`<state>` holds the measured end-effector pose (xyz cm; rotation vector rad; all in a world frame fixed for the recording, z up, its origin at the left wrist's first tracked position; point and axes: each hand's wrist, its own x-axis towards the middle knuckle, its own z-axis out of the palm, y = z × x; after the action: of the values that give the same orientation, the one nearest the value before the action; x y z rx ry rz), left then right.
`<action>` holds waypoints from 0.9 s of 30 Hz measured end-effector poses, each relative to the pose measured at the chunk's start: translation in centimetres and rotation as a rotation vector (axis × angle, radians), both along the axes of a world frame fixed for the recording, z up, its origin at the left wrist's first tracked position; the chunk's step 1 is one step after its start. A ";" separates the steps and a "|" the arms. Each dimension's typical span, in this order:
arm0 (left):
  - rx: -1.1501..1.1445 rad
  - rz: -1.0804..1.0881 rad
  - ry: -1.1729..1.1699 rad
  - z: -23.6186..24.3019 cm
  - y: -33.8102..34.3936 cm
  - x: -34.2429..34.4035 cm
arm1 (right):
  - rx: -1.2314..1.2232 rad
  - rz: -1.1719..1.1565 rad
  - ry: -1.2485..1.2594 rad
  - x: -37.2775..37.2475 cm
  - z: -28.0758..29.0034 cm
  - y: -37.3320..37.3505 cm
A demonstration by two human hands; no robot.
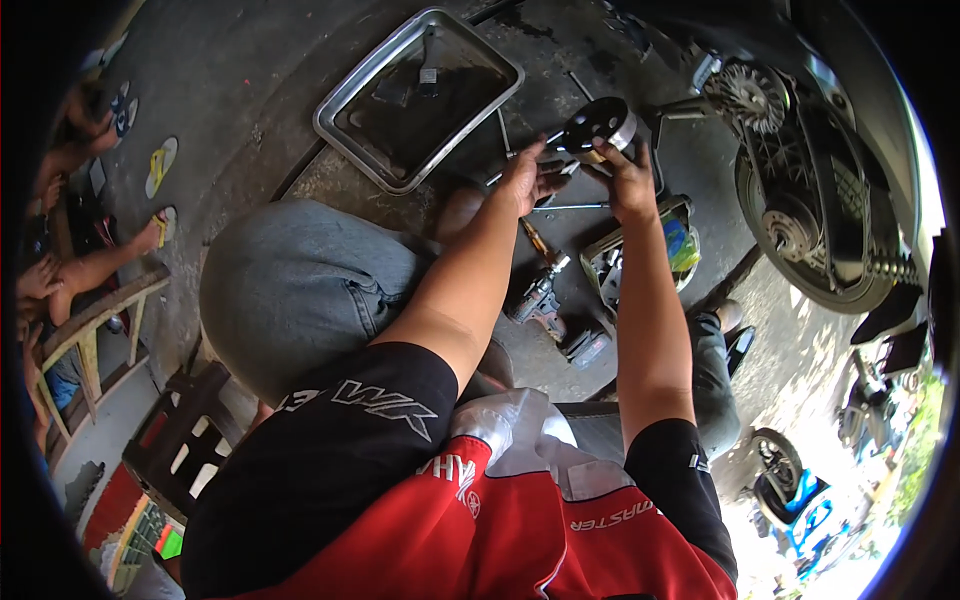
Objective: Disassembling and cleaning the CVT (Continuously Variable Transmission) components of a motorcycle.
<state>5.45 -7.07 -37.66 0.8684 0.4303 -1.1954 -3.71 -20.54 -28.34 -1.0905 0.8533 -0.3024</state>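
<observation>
My right hand [628, 180] grips a round metal clutch bell [598, 128], black-faced with a shiny rim. My left hand [530, 178] is just below and left of it, fingers apart; whether it touches the silver bar behind it is unclear. Beneath my hands lie a long thin metal rod [572, 207], a screwdriver-like tool with a yellowish handle [533, 237], a cordless impact driver [540, 300] and an open tool case [605, 265]. Up and left, a steel tray [357, 100] holds dark liquid and a brush [428, 78].
A scooter's rear wheel and exposed transmission [790, 228] stand at right, with more scooters [785, 470] behind. My bent knee [285, 270] is at left, beside a dark plastic stool [175, 440]. Other people's legs [110, 265], sandals [160, 165] and a wooden bench [95, 335] line the left edge.
</observation>
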 end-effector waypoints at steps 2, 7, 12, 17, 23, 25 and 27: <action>0.099 -0.149 -0.056 -0.9 0.2 -0.9 | -0.239 0.133 0.004 1.6 -0.5 -1.3; 0.156 -0.331 -0.112 -1.6 0.0 -3.0 | -1.309 0.574 0.360 6.6 1.1 -4.7; 0.167 -0.444 -0.195 -0.3 -1.5 -3.8 | -1.552 0.713 0.390 8.9 2.8 -5.7; 0.151 -0.475 -0.200 0.4 -2.1 -3.6 | -1.456 0.734 0.456 8.5 3.1 -5.7; 0.129 -0.118 -0.043 -1.8 -1.1 -0.6 | -0.484 0.221 0.243 3.9 -1.3 -3.9; 0.143 0.103 0.066 -2.7 -0.7 1.0 | -0.184 0.054 0.184 1.7 -4.8 -3.4; 0.206 0.270 0.075 -1.8 -1.1 2.2 | 0.171 -0.210 0.169 -0.1 -8.0 -3.1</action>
<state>7.62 -8.15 -39.42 0.9108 0.7176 -0.9474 -3.83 -23.67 -36.39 -0.8764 1.1273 -0.3092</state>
